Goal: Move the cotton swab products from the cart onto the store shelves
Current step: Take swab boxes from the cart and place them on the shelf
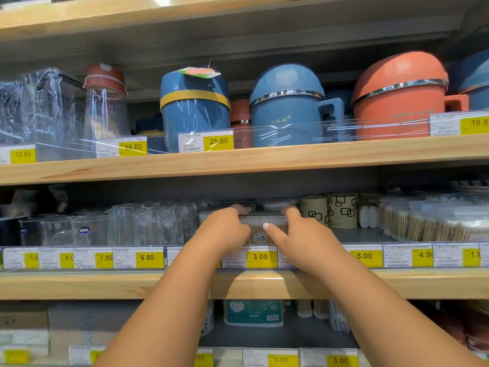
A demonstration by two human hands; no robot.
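Swab box (255, 232) clasped between left hand (225, 230), right hand (300, 234).

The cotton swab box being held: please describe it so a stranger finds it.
Find the middle wooden shelf, above the yellow 3.00 price tag. There the left hand and right hand grip a clear cotton swab box. Unlike the glasses and patterned cups beside it, it shows tan sticks.

A clear swab box (260, 230) — packed with pale wooden-stick swabs, a round label on its front — stands upright at the front edge of the middle shelf (79, 284).
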